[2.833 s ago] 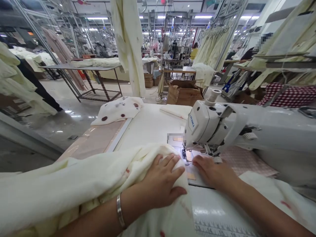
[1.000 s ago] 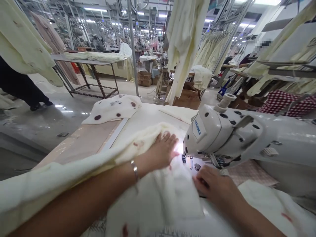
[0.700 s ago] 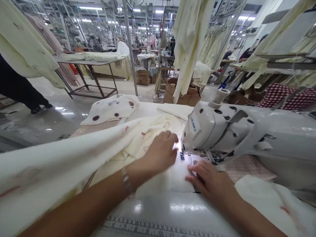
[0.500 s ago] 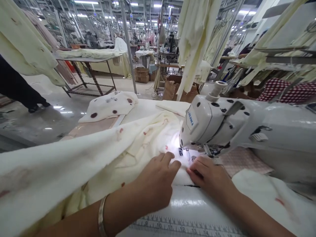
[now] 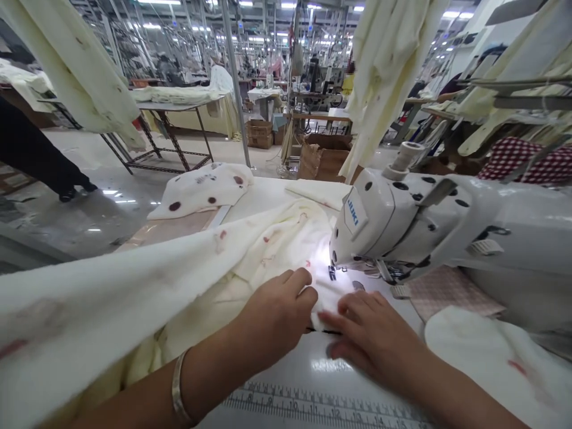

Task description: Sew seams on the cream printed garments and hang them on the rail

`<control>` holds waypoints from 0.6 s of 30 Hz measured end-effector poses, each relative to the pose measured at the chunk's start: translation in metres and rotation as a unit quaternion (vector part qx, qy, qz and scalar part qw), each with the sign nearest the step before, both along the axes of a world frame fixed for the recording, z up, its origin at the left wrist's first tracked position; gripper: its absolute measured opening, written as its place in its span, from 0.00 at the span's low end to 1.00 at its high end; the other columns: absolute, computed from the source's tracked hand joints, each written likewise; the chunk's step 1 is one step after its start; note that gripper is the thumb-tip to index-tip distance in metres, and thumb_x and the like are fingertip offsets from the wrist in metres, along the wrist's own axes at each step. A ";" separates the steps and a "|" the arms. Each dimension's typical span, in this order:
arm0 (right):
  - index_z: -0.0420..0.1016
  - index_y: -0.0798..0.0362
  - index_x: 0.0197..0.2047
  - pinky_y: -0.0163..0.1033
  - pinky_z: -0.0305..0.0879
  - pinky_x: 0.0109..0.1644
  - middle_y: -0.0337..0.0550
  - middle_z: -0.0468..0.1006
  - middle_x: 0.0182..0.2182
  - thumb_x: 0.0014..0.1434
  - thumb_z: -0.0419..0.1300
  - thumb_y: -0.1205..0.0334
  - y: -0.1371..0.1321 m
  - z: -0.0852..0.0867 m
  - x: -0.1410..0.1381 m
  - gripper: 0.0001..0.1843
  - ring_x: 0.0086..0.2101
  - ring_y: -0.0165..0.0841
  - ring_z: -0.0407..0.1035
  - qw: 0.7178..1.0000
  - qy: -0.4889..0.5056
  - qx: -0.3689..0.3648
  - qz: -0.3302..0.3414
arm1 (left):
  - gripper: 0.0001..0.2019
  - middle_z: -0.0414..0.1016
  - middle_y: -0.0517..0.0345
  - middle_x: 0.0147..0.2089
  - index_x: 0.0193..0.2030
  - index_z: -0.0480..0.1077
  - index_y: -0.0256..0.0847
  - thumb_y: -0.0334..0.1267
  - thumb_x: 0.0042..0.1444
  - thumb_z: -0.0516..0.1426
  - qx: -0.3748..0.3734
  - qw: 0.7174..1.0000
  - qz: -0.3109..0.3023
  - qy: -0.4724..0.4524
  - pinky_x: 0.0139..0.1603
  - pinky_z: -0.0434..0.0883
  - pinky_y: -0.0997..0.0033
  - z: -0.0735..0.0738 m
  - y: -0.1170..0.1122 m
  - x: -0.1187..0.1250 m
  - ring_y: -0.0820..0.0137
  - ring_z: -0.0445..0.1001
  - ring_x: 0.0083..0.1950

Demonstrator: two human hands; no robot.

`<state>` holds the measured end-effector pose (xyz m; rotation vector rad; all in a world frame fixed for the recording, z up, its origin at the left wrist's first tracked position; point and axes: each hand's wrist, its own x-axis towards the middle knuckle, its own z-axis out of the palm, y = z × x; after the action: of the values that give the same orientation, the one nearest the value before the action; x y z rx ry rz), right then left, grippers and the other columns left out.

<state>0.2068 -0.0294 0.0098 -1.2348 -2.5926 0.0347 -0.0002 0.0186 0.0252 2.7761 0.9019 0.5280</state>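
Observation:
Cream fleecy fabric with small reddish prints stretches from the left edge to the sewing machine, its near edge lying under the lit presser foot. My left hand, with a bangle at the wrist, has its fingers curled closed on the fabric just left of the foot. To the right of it, my right hand spreads over the fabric's front edge, thumb apart from the fingers and holding nothing. Its fingertips are slightly blurred and come close to the left hand.
A ruler strip runs along the table's front. Spotted white fabric lies at the back left, and a pink checked cloth and a cream piece lie right. Cream garments hang behind. A person's dark-trousered leg shows at left.
My right hand has shifted left along the fabric edge and its fingers have opened out. My left hand's fingers have drawn together on the fabric. The camera view has turned slightly left.

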 end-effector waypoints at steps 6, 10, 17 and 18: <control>0.72 0.45 0.43 0.43 0.55 0.38 0.41 0.67 0.30 0.59 0.56 0.52 -0.017 0.014 -0.011 0.11 0.34 0.35 0.61 0.991 0.029 -0.085 0.101 | 0.11 0.65 0.55 0.32 0.27 0.64 0.37 0.32 0.61 0.48 0.054 0.998 -0.042 0.004 0.37 0.69 0.62 -0.006 0.003 0.008 0.65 0.63 0.34; 0.71 0.52 0.35 0.40 0.53 0.34 0.41 0.68 0.27 0.60 0.51 0.66 -0.017 0.015 -0.008 0.08 0.31 0.33 0.60 0.989 0.096 -0.062 0.092 | 0.08 0.66 0.54 0.34 0.28 0.64 0.37 0.30 0.58 0.51 0.060 0.996 -0.064 0.030 0.45 0.67 0.61 -0.023 -0.003 0.007 0.66 0.64 0.37; 0.71 0.56 0.37 0.38 0.54 0.32 0.41 0.69 0.26 0.61 0.51 0.70 0.005 -0.005 -0.011 0.08 0.28 0.31 0.60 0.993 0.057 0.091 0.044 | 0.05 0.68 0.52 0.41 0.34 0.68 0.35 0.30 0.58 0.52 0.036 0.998 -0.052 0.013 0.47 0.67 0.62 -0.024 -0.006 0.000 0.65 0.65 0.43; 0.72 0.56 0.34 0.37 0.53 0.31 0.41 0.68 0.25 0.60 0.51 0.70 0.006 -0.007 -0.012 0.09 0.27 0.31 0.59 0.993 0.049 0.101 0.048 | 0.04 0.68 0.51 0.42 0.34 0.68 0.36 0.32 0.58 0.53 0.020 0.999 -0.047 0.015 0.47 0.68 0.62 -0.021 -0.007 0.000 0.64 0.66 0.43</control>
<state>0.1949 -0.0234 0.0032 -1.0127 -2.4974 -0.1424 0.0002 0.0119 0.0045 2.8530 0.7704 0.4950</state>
